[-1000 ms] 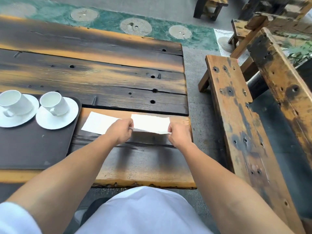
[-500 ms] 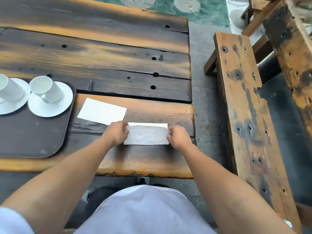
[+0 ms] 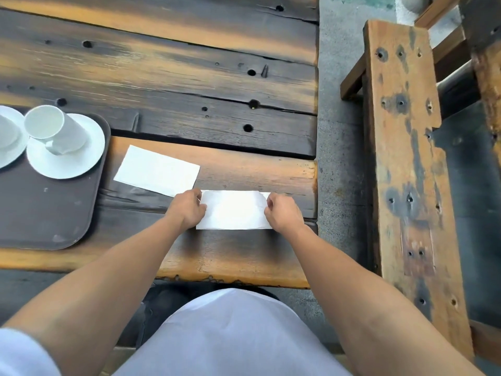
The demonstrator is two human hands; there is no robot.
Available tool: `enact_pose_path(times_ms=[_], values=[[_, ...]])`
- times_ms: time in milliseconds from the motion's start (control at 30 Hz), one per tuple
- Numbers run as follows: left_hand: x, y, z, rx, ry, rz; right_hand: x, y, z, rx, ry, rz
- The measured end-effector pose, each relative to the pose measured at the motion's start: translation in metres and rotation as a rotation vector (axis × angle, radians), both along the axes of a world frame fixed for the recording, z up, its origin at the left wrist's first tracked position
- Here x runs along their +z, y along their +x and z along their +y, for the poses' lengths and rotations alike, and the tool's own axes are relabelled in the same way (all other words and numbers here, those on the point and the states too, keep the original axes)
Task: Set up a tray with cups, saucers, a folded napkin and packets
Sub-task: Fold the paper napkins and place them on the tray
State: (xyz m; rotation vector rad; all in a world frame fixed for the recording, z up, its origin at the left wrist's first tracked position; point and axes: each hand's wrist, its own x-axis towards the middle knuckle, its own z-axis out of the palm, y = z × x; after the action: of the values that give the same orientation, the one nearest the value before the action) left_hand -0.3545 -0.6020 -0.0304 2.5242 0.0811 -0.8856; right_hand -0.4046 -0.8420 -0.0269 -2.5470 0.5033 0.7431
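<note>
The tray [image 3: 48, 213] sits at the left of the wooden surface [image 3: 189, 90], carrying a cup [image 3: 54, 128] on a saucer [image 3: 67, 164]. Just beside it lies a flat napkin [image 3: 157, 170]. The left hand [image 3: 188, 210] and right hand [image 3: 284, 213], fingers curled, pinch the ends of a folded napkin [image 3: 233, 210] lying near the front edge. A bench [image 3: 406, 158] stands at the right.

A single head-worn wide-angle camera looks forward and steeply down, close above the near edge of the worktop [image 3: 189, 77]. The tray [image 3: 40, 213] is cropped at nine o'clock, and a bench [image 3: 401, 158] runs at three.
</note>
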Motion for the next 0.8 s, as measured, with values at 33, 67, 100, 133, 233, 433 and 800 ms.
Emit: enact_pose_path(times_ms=[33,67,100,133,233,433,800], values=[[-0.001,0.0,-0.001,-0.003,0.012,0.008,-0.002,0.001,0.0,0.002,-0.005,0.008],[-0.002,0.0,-0.001,-0.001,0.023,0.015,-0.003,0.001,0.001,0.004,-0.012,0.017],[-0.003,0.0,-0.001,0.005,0.029,0.021,-0.004,0.001,0.001,0.007,-0.02,0.026],[-0.004,-0.001,-0.001,0.011,0.033,0.024,-0.005,0.001,0.001,0.008,-0.028,0.032],[-0.006,-0.006,0.0,0.038,0.053,0.023,-0.005,0.0,0.001,-0.012,-0.052,0.036],[-0.003,-0.02,-0.001,0.206,0.182,0.026,-0.007,-0.008,0.001,-0.107,-0.169,0.099],[-0.007,-0.049,-0.013,0.347,0.156,0.076,-0.014,-0.028,0.025,-0.337,-0.07,0.122]])
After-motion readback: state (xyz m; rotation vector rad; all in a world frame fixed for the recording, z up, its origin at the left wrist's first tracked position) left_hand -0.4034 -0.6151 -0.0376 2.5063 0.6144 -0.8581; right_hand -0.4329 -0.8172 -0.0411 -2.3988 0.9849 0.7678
